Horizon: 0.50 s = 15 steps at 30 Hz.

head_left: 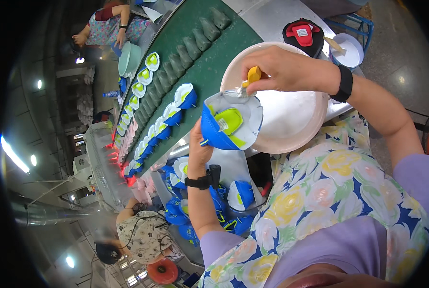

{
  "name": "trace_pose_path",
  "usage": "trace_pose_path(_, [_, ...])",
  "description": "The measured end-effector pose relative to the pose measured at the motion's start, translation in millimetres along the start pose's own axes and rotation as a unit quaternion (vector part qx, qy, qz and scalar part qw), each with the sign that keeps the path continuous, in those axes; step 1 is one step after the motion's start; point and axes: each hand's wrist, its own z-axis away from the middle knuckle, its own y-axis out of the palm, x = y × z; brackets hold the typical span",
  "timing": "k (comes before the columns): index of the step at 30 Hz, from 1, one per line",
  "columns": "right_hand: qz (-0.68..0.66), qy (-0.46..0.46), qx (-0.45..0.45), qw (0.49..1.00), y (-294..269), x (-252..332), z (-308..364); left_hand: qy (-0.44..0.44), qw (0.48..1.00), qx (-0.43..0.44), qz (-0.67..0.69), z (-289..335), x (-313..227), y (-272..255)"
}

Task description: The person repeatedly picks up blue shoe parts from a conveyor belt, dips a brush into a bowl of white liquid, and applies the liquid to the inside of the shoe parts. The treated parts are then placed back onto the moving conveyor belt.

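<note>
The left hand (198, 144) gripped a blue shoe upper (229, 122) with a white lining and a lime-green insole, holding it tilted with its opening facing up, just above and right of the palm. The right hand (281, 69) pinched a yellow-handled brush (252, 77) between thumb and fingers, its bristles touching the upper's white rim directly below that hand. Behind both hands lay a wide pale basin (296, 120), partly under the upper. Below the left wrist, more blue uppers (241, 194) sat heaped in a pile. Beyond the left hand, a green conveyor belt (209, 62) carried a row of similar uppers and grey shoe lasts (195, 43).
</note>
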Motion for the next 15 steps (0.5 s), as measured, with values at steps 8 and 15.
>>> trace_pose_path(8, [-0.117, 0.175, -0.115, 0.971, 15, 1, 10, 0.137, 0.975, -0.169, 0.039, 10, 35, 28])
trace_pose_path(15, [-0.236, 0.262, -0.130, 0.927, 41, 5, 22, 0.256, 0.901, -0.263, -0.230, 3, 31, 49])
